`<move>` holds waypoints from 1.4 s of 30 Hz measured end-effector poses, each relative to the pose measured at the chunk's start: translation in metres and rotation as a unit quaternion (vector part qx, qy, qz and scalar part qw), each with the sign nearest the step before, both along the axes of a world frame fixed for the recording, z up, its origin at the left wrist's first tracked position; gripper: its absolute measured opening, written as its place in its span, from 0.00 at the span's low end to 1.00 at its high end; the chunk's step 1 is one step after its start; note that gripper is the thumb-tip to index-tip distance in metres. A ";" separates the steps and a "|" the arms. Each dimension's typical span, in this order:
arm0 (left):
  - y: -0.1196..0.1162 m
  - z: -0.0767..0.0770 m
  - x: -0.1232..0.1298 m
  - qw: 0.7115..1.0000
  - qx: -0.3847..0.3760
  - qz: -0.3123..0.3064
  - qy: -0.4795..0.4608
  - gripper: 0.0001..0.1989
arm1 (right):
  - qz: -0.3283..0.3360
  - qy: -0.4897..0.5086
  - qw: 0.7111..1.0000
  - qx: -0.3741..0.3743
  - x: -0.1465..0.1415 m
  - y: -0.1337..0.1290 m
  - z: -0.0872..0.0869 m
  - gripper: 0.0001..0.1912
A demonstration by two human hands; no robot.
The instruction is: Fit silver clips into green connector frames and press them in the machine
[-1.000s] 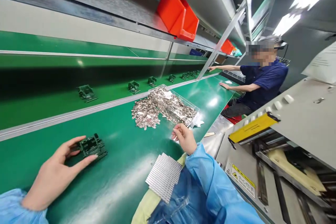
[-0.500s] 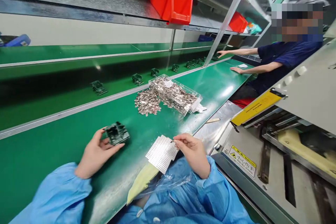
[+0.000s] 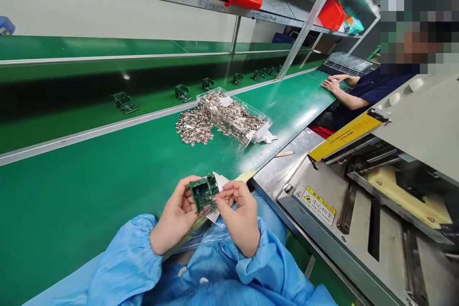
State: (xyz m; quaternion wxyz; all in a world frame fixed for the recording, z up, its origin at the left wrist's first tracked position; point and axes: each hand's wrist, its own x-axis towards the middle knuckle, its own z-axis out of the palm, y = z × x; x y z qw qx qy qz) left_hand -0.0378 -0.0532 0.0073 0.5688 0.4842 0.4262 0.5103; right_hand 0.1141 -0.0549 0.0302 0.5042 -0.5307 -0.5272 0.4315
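A green circuit board assembly (image 3: pixel 205 193) is held in my left hand (image 3: pixel 175 215), the fingers gripping its left side and lower edge. My right hand (image 3: pixel 241 215) is at the board's right edge, thumb and fingertips pinched; whatever is between them is too small to make out. Behind and below the board lies a sheet with rows of small silvery pieces (image 3: pixel 220 181), partly hidden by the board and my hands. A yellow-green strip (image 3: pixel 247 175) shows beyond my right hand.
A clear tray (image 3: pixel 265 129) full of small metal pieces stands beside a loose pile (image 3: pixel 194 126) on the green table. More board assemblies (image 3: pixel 124 102) line the conveyor behind. A machine (image 3: pixel 319 201) is at the right; a person's hands (image 3: pixel 332 84) rest farther along.
My left hand has brought the board right, over the sheet, and my right hand has moved left to its edge. The other person's hands have come together.
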 end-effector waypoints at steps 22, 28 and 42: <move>-0.011 0.000 0.001 0.998 0.028 0.029 0.039 0.14 | 0.034 0.082 0.994 -0.068 -0.012 -0.007 -0.011 0.10; -0.016 0.004 0.002 0.998 -0.001 0.040 0.042 0.17 | 0.042 0.186 0.978 -0.087 -0.015 -0.004 -0.009 0.12; -0.025 0.009 0.011 0.996 0.000 0.027 0.083 0.16 | 0.022 0.234 0.968 -0.088 -0.008 -0.020 -0.010 0.15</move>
